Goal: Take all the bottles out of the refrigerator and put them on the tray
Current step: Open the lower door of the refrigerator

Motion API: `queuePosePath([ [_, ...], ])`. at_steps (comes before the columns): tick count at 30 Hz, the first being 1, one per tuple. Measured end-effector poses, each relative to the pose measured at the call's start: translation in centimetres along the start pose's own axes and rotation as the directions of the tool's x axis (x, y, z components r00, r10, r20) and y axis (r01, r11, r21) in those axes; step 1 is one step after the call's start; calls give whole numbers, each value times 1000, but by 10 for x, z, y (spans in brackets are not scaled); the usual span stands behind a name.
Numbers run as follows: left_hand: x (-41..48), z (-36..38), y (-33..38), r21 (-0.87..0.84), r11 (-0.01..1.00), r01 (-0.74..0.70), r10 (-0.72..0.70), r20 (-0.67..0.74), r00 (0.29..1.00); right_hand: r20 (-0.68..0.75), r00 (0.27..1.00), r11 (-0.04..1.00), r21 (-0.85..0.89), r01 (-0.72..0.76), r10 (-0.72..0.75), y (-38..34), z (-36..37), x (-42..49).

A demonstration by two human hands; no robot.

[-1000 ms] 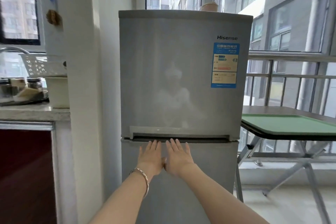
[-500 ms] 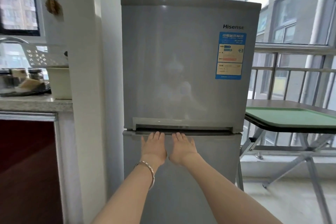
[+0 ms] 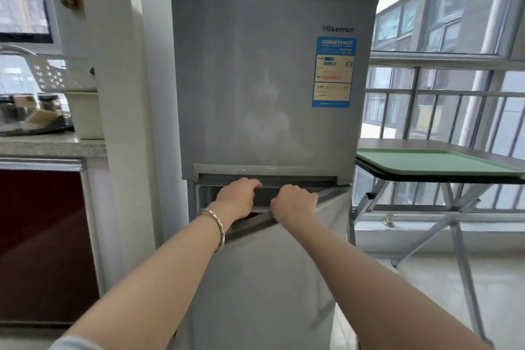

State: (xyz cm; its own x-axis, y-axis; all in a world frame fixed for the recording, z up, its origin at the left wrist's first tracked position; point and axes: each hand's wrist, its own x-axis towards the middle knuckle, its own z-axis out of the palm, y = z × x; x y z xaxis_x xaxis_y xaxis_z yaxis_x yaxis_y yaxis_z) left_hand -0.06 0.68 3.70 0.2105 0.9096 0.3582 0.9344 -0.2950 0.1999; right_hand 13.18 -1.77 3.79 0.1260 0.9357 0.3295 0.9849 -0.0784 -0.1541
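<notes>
A grey two-door refrigerator (image 3: 264, 79) stands in front of me. Its lower door (image 3: 270, 278) is swung slightly ajar, with a dark gap showing along its top edge. My left hand (image 3: 235, 196) and my right hand (image 3: 295, 202) both grip that top edge, fingers curled over it, side by side. No bottles are visible; the inside of the refrigerator is hidden. A green tray (image 3: 437, 163) lies on a folding table (image 3: 443, 179) to the right of the refrigerator.
A white pillar (image 3: 122, 122) stands close on the refrigerator's left, beside a kitchen counter (image 3: 42, 145) carrying jars and a dish rack. A window railing (image 3: 443, 94) runs behind the table. The table's metal legs cross at the lower right.
Both hands went from lying flat on the lower door to curling over its top edge. The lower door has come ajar. The camera moved closer.
</notes>
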Motion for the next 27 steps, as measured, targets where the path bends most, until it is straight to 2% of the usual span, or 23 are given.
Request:
queuePosePath([
  [6, 14, 22, 59, -36, 998, -56, 62, 218, 974, 197, 971, 973, -212, -92, 135, 46, -23, -23],
  [12, 20, 52, 148, -50, 984, -173, 180, 309, 934, 295, 923, 924, -360, -131, 246, 101, -24, -35],
  [15, 16, 66, 187, -83, 969, -232, 246, 325, 913, 285, 913, 919, -349, -184, 291, 132, -22, -43],
  [19, 11, 82, 228, -72, 953, -294, 303, 248, 920, 226, 913, 927, -246, -284, 339, 186, -22, -56],
  [22, 11, 92, 251, -80, 945, -316, 326, 248, 912, 210, 921, 929, -251, -273, 328, 219, -24, -68],
  [27, 8, 106, 284, -76, 951, -299, 307, 327, 893, 185, 936, 922, -311, -232, 298, 265, -26, -75],
])
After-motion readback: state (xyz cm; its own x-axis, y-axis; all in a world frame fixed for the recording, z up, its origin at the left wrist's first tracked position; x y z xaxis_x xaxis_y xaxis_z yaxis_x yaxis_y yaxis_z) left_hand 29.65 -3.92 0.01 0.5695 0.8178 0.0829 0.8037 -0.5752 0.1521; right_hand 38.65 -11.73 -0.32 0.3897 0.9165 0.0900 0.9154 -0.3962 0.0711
